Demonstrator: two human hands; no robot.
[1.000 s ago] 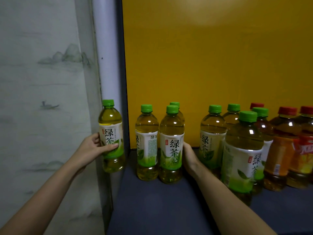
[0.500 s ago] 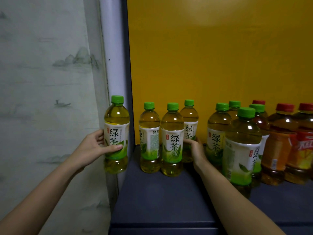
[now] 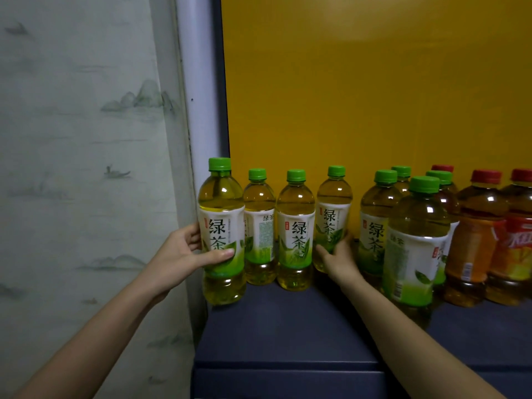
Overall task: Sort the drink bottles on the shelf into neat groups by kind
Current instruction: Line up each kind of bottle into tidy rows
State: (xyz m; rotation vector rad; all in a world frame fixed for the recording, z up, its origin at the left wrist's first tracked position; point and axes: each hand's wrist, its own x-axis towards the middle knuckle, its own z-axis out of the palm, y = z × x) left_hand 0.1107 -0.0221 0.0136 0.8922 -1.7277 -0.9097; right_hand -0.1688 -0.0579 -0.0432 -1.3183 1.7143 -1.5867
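My left hand (image 3: 184, 254) grips a green-tea bottle (image 3: 221, 214) with a green cap at the shelf's left edge, its base at the corner of the dark blue shelf (image 3: 288, 326). Two more green-tea bottles (image 3: 259, 226) (image 3: 295, 228) stand to its right. My right hand (image 3: 336, 254) holds the lower part of a fourth green-tea bottle (image 3: 334, 208), tilted slightly and set a little further back. Further right stand several more green-cap bottles (image 3: 417, 240) and red-cap orange tea bottles (image 3: 478, 234).
A yellow back panel (image 3: 374, 96) closes the shelf behind the bottles. A pale upright post (image 3: 198, 110) and a wall with a painted landscape (image 3: 86, 168) lie to the left. The shelf's front edge (image 3: 288, 365) runs below my arms.
My left hand has carried its bottle rightward to the shelf's left edge beside the row. My right hand has drawn the rear bottle out to the right of the front pair.
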